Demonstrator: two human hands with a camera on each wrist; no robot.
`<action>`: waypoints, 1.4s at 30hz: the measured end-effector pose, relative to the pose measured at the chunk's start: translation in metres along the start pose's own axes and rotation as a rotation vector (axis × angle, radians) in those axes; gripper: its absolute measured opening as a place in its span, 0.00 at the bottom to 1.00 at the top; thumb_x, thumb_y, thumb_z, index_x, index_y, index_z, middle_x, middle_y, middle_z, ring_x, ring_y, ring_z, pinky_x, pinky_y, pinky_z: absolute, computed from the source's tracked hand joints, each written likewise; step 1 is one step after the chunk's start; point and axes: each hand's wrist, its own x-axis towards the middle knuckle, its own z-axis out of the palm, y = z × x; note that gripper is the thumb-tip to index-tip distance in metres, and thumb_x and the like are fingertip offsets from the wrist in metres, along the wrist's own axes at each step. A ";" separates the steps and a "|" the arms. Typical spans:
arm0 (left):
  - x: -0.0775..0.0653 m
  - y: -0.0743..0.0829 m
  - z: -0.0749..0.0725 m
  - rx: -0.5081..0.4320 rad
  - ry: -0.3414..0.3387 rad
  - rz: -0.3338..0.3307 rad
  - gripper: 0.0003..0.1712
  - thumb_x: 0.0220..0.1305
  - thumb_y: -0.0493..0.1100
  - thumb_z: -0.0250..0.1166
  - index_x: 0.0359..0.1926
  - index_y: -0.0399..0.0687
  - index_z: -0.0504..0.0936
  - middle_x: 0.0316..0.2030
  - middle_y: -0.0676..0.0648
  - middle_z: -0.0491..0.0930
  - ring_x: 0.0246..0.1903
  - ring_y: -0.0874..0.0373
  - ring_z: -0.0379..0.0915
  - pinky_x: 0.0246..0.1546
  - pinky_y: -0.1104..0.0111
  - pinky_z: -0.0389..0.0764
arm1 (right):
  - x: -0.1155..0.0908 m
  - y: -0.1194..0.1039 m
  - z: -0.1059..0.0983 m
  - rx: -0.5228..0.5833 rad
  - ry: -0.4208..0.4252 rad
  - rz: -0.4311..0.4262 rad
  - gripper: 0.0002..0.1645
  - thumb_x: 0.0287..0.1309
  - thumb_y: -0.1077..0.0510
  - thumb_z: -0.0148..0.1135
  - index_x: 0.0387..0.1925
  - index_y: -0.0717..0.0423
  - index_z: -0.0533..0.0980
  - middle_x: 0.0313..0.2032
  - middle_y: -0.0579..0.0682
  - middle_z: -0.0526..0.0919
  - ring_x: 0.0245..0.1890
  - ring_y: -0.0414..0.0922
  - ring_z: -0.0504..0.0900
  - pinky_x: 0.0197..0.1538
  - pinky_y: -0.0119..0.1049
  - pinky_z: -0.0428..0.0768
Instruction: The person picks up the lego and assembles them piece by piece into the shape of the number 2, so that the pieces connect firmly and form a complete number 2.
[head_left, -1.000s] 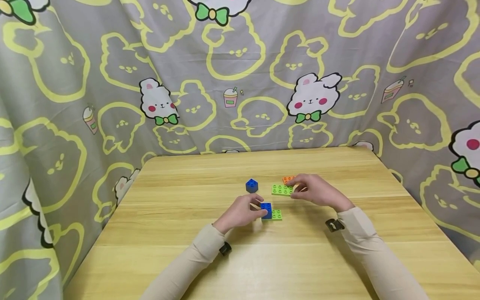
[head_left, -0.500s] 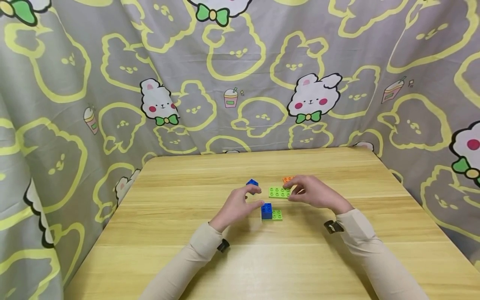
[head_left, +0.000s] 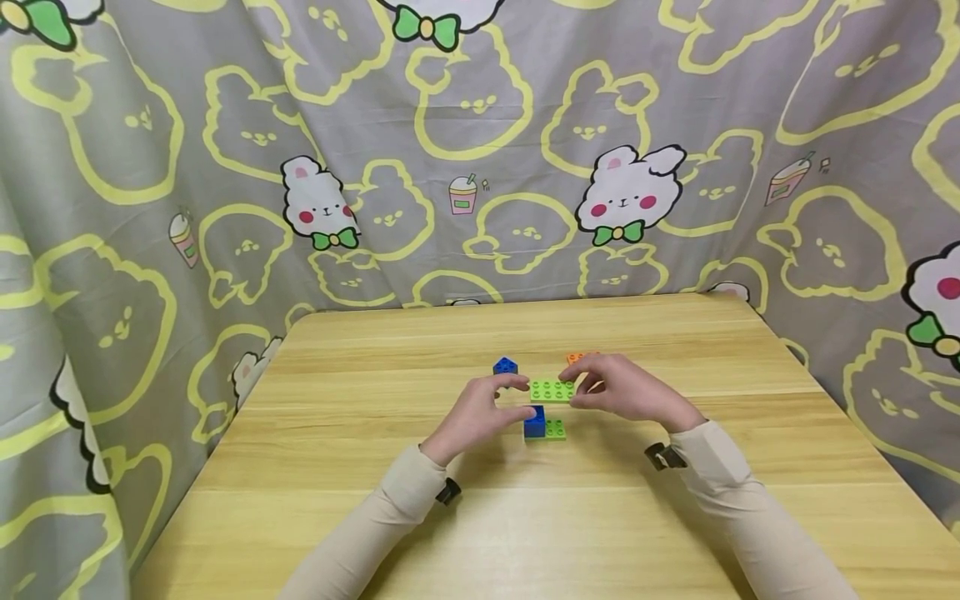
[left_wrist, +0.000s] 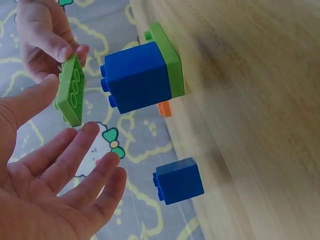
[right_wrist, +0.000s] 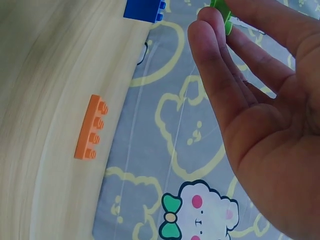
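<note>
The right hand (head_left: 633, 390) pinches a green brick (head_left: 551, 391) above the table (head_left: 600, 517); the left hand (head_left: 471, 417) opens wide beside it. The left wrist view catches the brick's tubed underside; the right wrist view bares 4 orange brick (right_wrist: 88, 127) studs, partly hidden from the head.

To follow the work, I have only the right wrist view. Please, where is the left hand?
Observer: The left hand is spread near the held light green brick; I cannot tell whether they touch.
Operator: Is there another brick of this colour?
Observer: Yes, a second light green brick lies on the table, under a blue brick.
Operator: Does the blue brick cover it fully?
Observer: No; the head view shows bare studs beside it, toward the person's right.
</note>
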 end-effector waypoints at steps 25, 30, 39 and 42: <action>-0.002 -0.004 0.002 0.012 -0.027 -0.029 0.20 0.66 0.48 0.71 0.55 0.45 0.85 0.47 0.49 0.87 0.56 0.50 0.79 0.62 0.51 0.74 | 0.002 -0.005 0.008 0.000 -0.057 -0.003 0.20 0.61 0.59 0.73 0.54 0.58 0.82 0.50 0.51 0.85 0.39 0.38 0.86 0.47 0.38 0.86; -0.001 -0.004 0.001 0.025 -0.036 -0.037 0.19 0.66 0.48 0.71 0.55 0.46 0.85 0.47 0.50 0.87 0.55 0.53 0.79 0.61 0.51 0.74 | 0.003 -0.004 0.009 -0.006 -0.067 -0.013 0.19 0.62 0.59 0.72 0.53 0.57 0.82 0.50 0.52 0.85 0.39 0.38 0.85 0.47 0.39 0.86; -0.001 -0.007 0.001 0.039 -0.063 -0.048 0.19 0.65 0.47 0.72 0.54 0.44 0.85 0.48 0.48 0.87 0.55 0.50 0.79 0.54 0.54 0.77 | 0.003 -0.003 0.012 -0.001 -0.086 -0.006 0.17 0.62 0.60 0.72 0.52 0.57 0.83 0.50 0.51 0.85 0.39 0.37 0.85 0.47 0.36 0.86; -0.001 -0.008 0.001 0.046 -0.066 -0.046 0.19 0.65 0.47 0.72 0.54 0.44 0.85 0.49 0.48 0.86 0.55 0.49 0.79 0.54 0.53 0.78 | 0.003 -0.003 0.014 0.001 -0.090 -0.010 0.16 0.62 0.61 0.72 0.52 0.56 0.83 0.50 0.51 0.85 0.39 0.37 0.85 0.47 0.35 0.85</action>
